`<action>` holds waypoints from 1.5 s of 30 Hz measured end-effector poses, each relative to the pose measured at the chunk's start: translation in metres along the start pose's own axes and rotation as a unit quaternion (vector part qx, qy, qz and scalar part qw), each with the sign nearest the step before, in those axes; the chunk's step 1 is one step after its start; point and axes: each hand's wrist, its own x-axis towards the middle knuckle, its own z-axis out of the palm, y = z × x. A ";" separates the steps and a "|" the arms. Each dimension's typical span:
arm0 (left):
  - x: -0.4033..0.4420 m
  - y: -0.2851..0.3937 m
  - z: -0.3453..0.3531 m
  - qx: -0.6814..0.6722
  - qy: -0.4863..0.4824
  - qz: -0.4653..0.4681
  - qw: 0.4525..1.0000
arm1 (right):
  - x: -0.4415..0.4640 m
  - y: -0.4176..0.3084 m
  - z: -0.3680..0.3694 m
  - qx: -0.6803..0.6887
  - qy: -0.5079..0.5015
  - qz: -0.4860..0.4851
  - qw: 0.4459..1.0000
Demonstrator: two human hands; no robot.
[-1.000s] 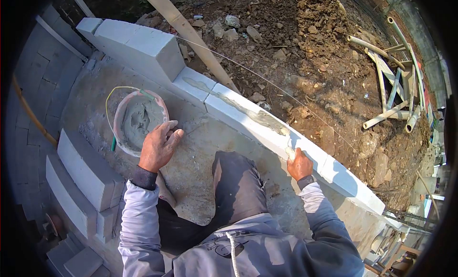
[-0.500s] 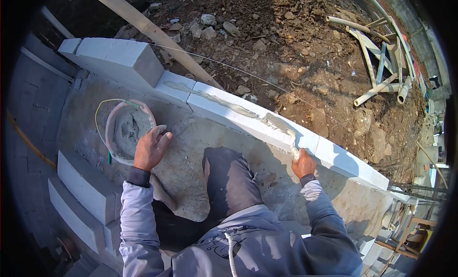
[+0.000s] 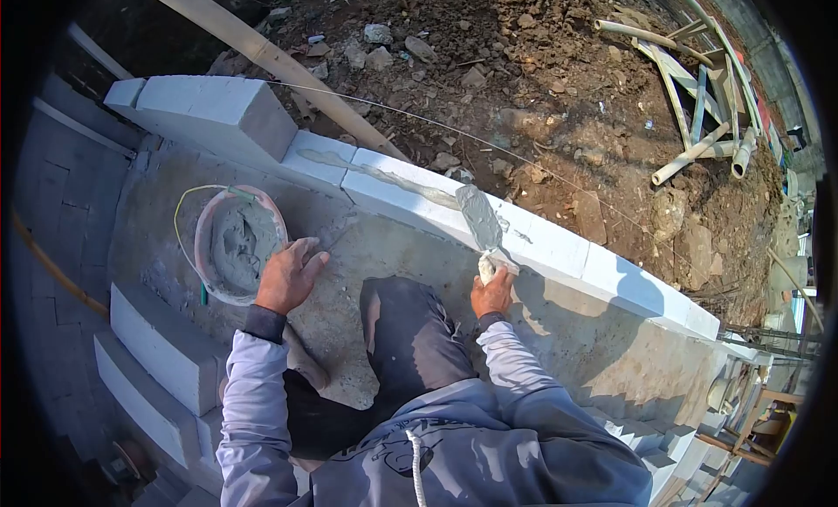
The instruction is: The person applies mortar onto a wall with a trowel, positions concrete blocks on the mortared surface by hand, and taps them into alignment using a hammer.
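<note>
Evidently mortar (image 3: 401, 178) spreading: right hand (image 3: 494, 294) clamped on trowel (image 3: 479, 219) at 12 o'clock, blade over blocks (image 3: 559, 249); left hand (image 3: 286, 280), thumb and fingers apart, near bucket (image 3: 202, 248) at 10 o'clock; further strokes would call for steady blade angle.

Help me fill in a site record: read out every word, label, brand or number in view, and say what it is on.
No text can be read.
Sweatshirt: dark print, too creased and blurred to read.
Bucket, trowel, blocks: no lettering visible.
</note>
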 end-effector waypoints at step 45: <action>-0.031 -0.029 -0.063 -0.023 0.064 -0.035 0.997 | -0.034 -0.365 0.093 0.126 -0.309 -0.099 0.937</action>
